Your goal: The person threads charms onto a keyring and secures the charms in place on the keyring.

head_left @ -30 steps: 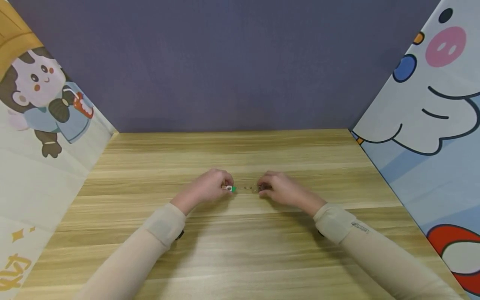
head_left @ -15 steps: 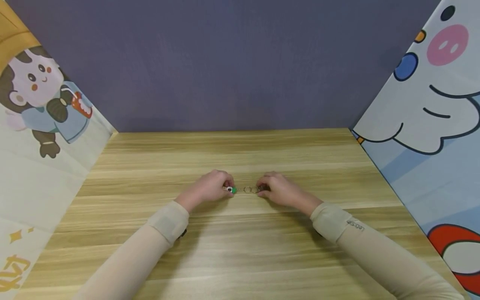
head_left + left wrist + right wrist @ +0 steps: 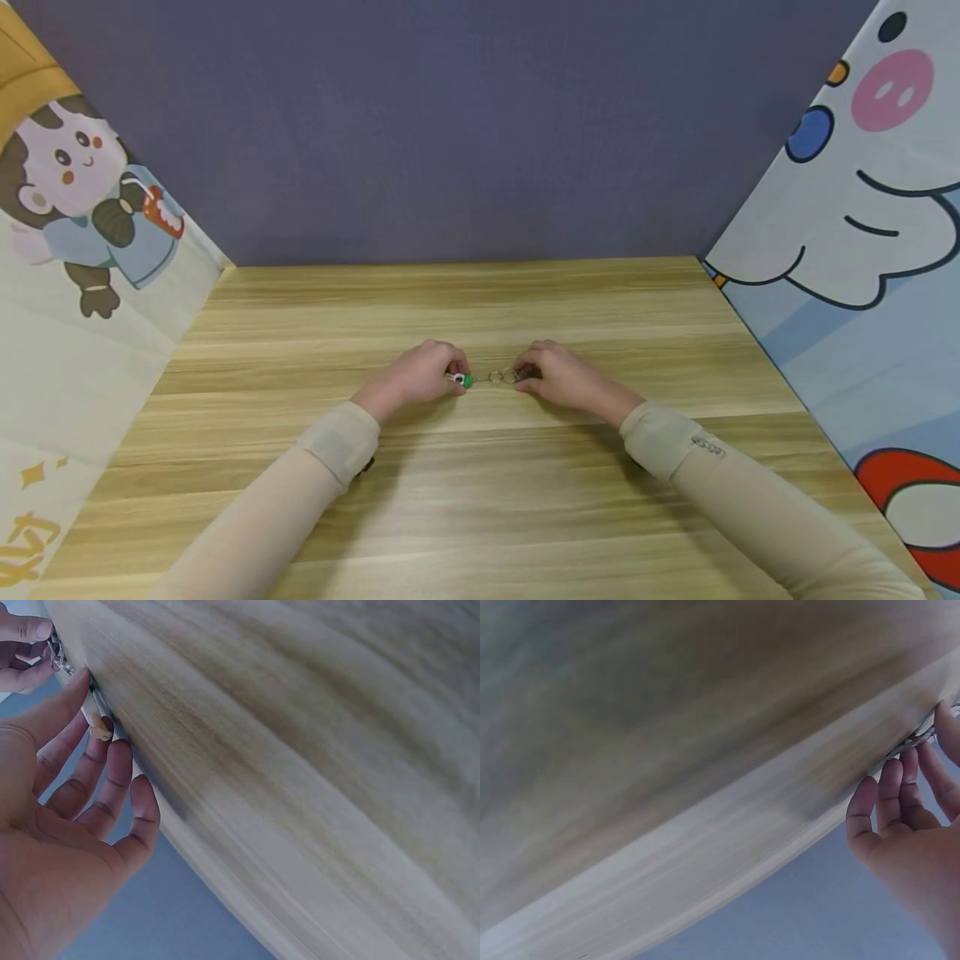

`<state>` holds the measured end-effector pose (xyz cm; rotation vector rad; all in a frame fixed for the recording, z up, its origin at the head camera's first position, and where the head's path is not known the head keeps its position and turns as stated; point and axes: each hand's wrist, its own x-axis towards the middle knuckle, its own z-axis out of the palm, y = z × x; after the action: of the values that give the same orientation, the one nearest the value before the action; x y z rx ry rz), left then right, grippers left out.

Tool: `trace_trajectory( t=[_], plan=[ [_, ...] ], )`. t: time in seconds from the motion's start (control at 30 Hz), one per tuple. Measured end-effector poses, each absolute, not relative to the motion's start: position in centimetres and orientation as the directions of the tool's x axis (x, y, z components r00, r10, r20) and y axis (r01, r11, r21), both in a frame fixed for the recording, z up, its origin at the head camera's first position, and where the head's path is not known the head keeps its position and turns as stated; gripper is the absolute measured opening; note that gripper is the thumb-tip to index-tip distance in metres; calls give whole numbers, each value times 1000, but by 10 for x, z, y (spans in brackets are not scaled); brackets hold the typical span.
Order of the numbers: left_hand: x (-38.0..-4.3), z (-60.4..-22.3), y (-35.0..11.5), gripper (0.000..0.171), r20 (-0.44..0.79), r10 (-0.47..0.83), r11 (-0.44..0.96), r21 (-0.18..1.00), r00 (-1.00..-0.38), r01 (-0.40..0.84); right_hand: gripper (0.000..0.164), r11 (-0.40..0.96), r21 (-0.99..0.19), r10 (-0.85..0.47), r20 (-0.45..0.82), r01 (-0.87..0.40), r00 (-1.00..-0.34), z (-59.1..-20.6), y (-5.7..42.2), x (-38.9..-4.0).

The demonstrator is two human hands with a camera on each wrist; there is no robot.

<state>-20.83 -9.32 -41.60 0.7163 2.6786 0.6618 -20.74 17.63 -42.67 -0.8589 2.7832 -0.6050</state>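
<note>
A keychain stretches between both hands just above or on the wooden table, near its middle. My left hand pinches its small green-and-white charm between thumb and fingers; the charm's tan end shows in the left wrist view. From the charm a thin chain runs right to round metal rings. At the other end my right hand grips a silver metal piece, mostly covered by the fingers, so its kind cannot be told.
The wood-grain table spreads around the hands. A dark purple-grey panel stands along its back edge. Printed cartoon panels rise at the left and right.
The rings between the hands now show as rounder loops than a second ago. Both wrists have shifted slightly inward, while the hands keep their holds.
</note>
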Motion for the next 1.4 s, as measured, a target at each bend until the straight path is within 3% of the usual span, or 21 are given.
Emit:
trace_trajectory(
  t=[1.1, 1.23, 1.4],
  plan=[
    [-217, -417, -95, 17, -140, 520, 780, 481, -842, 401, 23, 758, -413, -568, -36, -505, -822, -431, 176, -217],
    [-217, -416, -96, 18, -152, 519, 781, 484, -841, 395, 28, 745, -428, -580, -36, -511, -814, -428, 177, -217],
    [-218, -404, -100, 33, -124, 456, 800, 491, -881, 345, 43, 738, -500, -532, -18, -454, -846, -407, 185, -223]
  ],
)
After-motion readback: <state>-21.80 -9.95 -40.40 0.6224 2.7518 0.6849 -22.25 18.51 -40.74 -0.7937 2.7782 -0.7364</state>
